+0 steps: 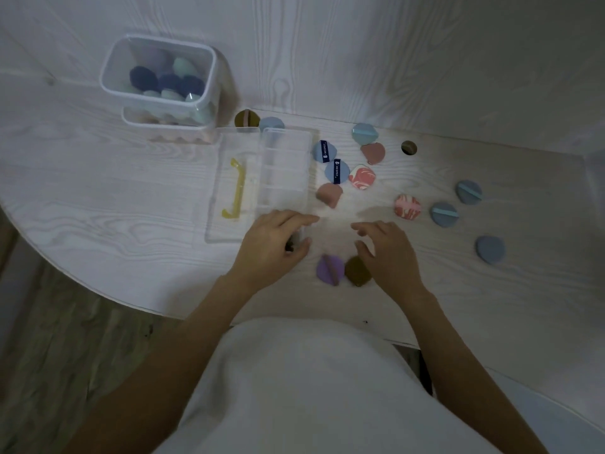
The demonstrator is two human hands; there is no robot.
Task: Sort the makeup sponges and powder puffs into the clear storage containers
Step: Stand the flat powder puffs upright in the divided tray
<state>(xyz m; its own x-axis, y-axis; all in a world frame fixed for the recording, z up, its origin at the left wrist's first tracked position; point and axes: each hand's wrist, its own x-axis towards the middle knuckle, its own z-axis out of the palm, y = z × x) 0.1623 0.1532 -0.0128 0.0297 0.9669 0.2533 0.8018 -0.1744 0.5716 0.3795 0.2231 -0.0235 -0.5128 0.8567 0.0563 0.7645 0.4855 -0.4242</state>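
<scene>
Head view looks down on a pale tabletop (98, 198) with both hands low in the middle. Left hand (275, 244) lies palm down on the near right corner of the flat clear case (284, 165), fingers stretched toward 2 o'clock; something dark shows under its thumb, too hidden to name, so I cannot tell whether that grip is loose or closed on it. Right hand (389, 253) hovers just beside it at 3 o'clock, fingers spread and slightly bent, grip apart and holding nothing.

Nearest puffs are the purple puff (330, 269) and the brown puff (357, 271), touching each other at the near edge. From the right hand the brown one lies at 7 o'clock, partly tucked under the heel of the palm; the purple one sits at 8 o'clock, between the two wrists. From the left hand the purple puff lies at 4 o'clock. I judge the right hand the nearer for the brown puff, the two about equal for the purple. The purple puff's strap runs roughly 12 to 6, so a pinch across it would come from the sides.

Other puffs are scattered from 12 to 3 o'clock of the right hand, among them a pink puff (329, 194) just beside the case. The case lies open and looks empty apart from a yellow piece (236, 188) on its lid side. The tall tub (160, 80) at 11 o'clock already holds sponges, well apart from both hands.
</scene>
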